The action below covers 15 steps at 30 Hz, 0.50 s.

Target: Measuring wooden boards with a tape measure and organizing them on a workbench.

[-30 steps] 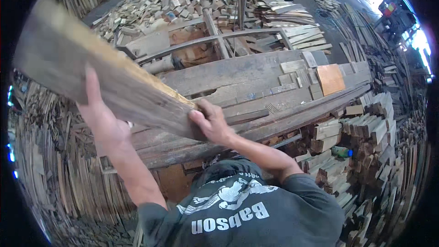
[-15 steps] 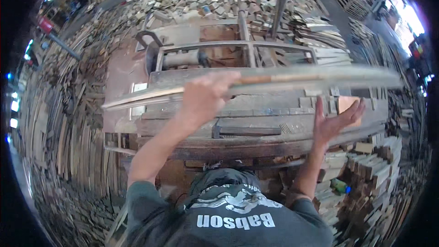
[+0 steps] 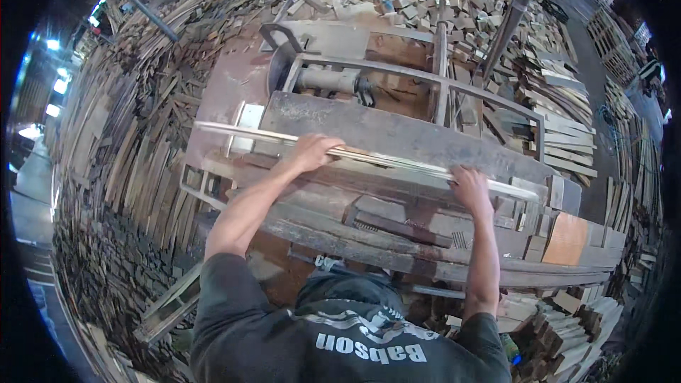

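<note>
Now pinching a long, straight, pale-edged wooden board [image 3: 397, 161], left hand [image 3: 317, 152] and right hand [image 3: 471, 186] well apart, over the long grey-brown wooden table [image 3: 425, 133]; best kept steady, evenly gripped!

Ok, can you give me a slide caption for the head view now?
Left hand and right hand hold a long wooden board edge-up over a worktable.

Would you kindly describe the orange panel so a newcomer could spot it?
Find the long worktable in the middle of the view. Near its right end, right of the person's right hand, lies a flat panel. Its orange colour sets it apart from the duller wooden pieces beside it.
</note>
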### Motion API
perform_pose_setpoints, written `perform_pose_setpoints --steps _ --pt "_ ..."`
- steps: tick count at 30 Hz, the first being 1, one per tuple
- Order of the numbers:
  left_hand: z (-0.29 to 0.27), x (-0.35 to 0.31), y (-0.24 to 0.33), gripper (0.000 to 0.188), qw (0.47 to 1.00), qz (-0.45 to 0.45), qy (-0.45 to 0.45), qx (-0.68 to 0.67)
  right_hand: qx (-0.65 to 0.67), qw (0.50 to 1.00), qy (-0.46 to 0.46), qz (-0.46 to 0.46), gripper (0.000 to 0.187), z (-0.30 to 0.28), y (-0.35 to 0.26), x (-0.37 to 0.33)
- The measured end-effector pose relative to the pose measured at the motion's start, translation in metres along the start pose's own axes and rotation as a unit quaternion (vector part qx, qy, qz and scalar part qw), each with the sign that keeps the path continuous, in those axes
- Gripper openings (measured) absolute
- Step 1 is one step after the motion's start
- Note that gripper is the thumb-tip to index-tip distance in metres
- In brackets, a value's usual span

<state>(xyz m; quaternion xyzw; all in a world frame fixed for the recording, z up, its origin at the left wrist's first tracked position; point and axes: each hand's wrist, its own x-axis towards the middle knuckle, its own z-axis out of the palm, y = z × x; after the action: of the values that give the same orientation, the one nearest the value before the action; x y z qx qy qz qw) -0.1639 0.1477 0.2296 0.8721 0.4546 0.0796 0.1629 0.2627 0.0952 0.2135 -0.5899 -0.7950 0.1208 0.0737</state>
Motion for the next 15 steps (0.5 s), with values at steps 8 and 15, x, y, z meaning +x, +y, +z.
perform_pose_setpoints --steps 8,15 --pt "0.026 0.031 -0.023 0.073 0.997 -0.041 -0.016 0.064 -0.047 0.997 -0.065 -0.020 0.032 0.137 -0.006 0.093" --pt "0.082 0.096 0.027 0.073 0.997 0.011 -0.069 0.028 -0.053 0.998 -0.022 -0.015 0.037 0.129 -0.012 0.097"
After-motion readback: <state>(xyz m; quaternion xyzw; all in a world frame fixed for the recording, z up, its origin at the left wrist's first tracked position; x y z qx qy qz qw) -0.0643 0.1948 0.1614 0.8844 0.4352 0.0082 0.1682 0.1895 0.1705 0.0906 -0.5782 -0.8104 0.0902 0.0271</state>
